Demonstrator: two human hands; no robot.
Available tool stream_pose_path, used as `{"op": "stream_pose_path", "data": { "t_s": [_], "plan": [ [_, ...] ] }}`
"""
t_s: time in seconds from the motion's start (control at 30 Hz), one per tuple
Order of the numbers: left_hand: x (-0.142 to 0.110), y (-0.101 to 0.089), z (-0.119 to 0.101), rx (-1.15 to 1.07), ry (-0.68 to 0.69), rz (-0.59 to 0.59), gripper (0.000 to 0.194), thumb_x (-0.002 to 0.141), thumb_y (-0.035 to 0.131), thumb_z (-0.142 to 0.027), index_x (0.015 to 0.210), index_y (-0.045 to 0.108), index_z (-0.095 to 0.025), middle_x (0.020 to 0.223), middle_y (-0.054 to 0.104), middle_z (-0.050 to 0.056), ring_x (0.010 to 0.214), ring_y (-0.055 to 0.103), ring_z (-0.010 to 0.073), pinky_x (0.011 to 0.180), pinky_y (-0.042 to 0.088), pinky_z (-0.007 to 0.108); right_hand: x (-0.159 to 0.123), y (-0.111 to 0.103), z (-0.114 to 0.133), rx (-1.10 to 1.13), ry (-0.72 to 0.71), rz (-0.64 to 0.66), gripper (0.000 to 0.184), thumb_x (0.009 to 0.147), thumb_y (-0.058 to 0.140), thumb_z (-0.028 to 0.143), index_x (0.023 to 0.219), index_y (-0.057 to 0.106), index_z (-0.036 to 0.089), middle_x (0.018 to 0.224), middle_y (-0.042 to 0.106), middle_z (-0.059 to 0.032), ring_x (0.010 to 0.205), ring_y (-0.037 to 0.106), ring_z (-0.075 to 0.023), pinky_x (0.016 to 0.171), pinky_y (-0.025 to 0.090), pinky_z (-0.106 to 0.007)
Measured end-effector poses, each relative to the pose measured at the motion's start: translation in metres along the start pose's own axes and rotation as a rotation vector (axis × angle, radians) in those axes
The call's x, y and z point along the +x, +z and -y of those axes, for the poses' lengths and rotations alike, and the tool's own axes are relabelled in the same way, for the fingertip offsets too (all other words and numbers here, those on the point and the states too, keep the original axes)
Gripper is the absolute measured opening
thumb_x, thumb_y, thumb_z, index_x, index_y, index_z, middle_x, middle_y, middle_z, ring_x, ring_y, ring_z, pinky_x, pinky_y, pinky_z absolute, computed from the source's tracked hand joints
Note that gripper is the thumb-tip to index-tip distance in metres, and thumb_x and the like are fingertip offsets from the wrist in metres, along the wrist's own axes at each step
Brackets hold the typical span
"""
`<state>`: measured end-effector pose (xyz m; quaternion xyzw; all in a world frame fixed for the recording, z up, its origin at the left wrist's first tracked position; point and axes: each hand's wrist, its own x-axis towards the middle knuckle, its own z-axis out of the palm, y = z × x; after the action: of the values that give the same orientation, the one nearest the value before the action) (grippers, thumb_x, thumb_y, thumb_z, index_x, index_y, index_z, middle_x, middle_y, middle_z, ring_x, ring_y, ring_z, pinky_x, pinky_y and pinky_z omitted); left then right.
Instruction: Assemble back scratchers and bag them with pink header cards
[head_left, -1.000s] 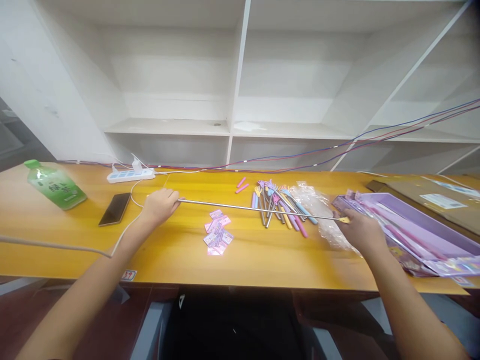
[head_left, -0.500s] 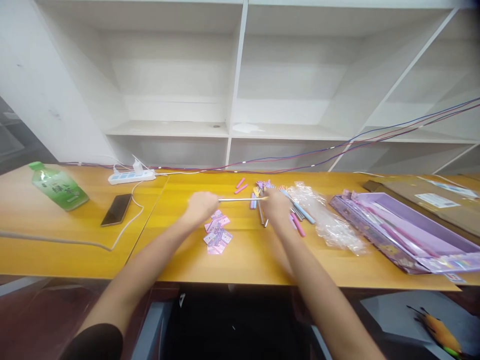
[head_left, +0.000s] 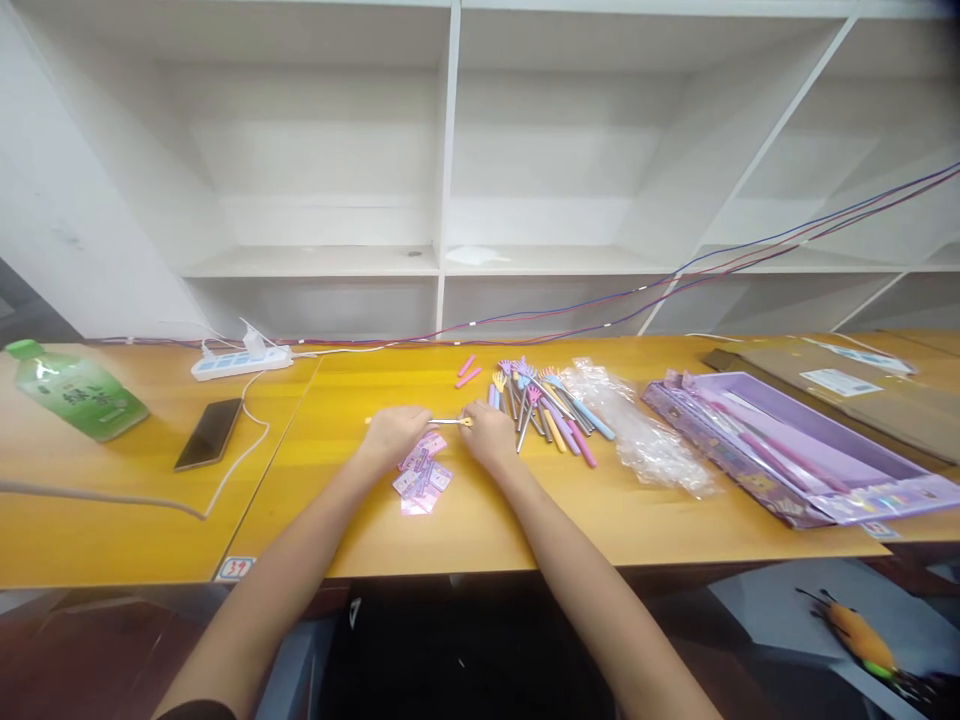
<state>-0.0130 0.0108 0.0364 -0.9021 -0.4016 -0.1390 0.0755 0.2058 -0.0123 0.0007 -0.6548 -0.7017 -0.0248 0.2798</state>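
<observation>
1. Metal rod (head_left: 448, 421): sits in the gap between both hands, above the pink-purple cards (head_left: 422, 480) as seen from the head camera. Can't tell if it's clear of the table (head_left: 480, 530).
2. Key relation: long axis runs left-right, about parallel to the table's front edge. Hands are in line on it, close together, not touching.
3. Left hand (head_left: 394, 437): fingers curled around the rod's left part. A bit of yellow shows past its outer side. Exact finger placement hidden by the back of the hand.
4. Right hand (head_left: 487, 435): fingers pinching the rod at a yellow end piece (head_left: 466, 421). Thumb contact not clear.
5. Cards: on the near side of the rod, left hand nearer.
6. Pile of hand-shaped scratchers (head_left: 551, 405): just right of the right hand, which is nearer. Metal shafts, coloured grips, mixed angles.
7. Further right: crumpled clear plastic (head_left: 645, 430), then purple box (head_left: 757, 395).
</observation>
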Motion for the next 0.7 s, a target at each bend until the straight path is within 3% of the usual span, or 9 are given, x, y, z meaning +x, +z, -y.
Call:
{"op": "stream_pose_path", "data": {
  "t_s": [0.13, 0.37, 0.57, 0.7],
  "plan": [
    [0.0, 0.001, 0.0, 0.078, -0.056, -0.103, 0.037, 0.107, 0.05, -0.047, 0.093, 0.069, -0.019, 0.092, 0.071, 0.013, 0.091, 0.063, 0.0244, 0.073, 0.036, 0.033, -0.001, 0.003, 0.003, 0.008, 0.006, -0.071, 0.017, 0.094, 0.058, 0.022, 0.083, 0.071, 0.021, 0.087, 0.074, -0.0062, 0.076, 0.061, -0.0177, 0.064, 0.029, -0.029],
    [-0.006, 0.0, 0.002, 0.07, -0.014, -0.066, 0.041, 0.109, 0.044, -0.051, 0.098, 0.072, -0.024, 0.091, 0.073, 0.007, 0.08, 0.061, 0.0195, 0.063, 0.025, 0.033, 0.0, 0.005, -0.003, 0.013, -0.038, -0.176, 0.017, 0.09, 0.062, 0.019, 0.077, 0.073, 0.021, 0.082, 0.076, -0.0044, 0.073, 0.062, -0.0156, 0.062, 0.027, -0.028],
    [-0.007, -0.004, 0.004, 0.056, -0.013, -0.086, 0.042, 0.108, 0.044, -0.05, 0.096, 0.073, -0.023, 0.088, 0.071, 0.008, 0.075, 0.057, 0.019, 0.061, 0.02, 0.034, 0.001, -0.002, -0.003, -0.062, -0.024, -0.144, 0.018, 0.092, 0.06, 0.023, 0.081, 0.075, 0.021, 0.085, 0.078, -0.0057, 0.073, 0.064, -0.0159, 0.06, 0.024, -0.029],
    [-0.003, -0.012, 0.008, 0.103, 0.011, -0.073, 0.043, 0.109, 0.043, -0.05, 0.094, 0.072, -0.023, 0.086, 0.07, 0.008, 0.073, 0.054, 0.0191, 0.061, 0.016, 0.035, 0.005, -0.013, 0.002, -0.184, -0.073, -0.033, 0.022, 0.097, 0.056, 0.024, 0.088, 0.075, 0.02, 0.088, 0.078, -0.0086, 0.07, 0.063, -0.0171, 0.06, 0.024, -0.029]
  ]
}}
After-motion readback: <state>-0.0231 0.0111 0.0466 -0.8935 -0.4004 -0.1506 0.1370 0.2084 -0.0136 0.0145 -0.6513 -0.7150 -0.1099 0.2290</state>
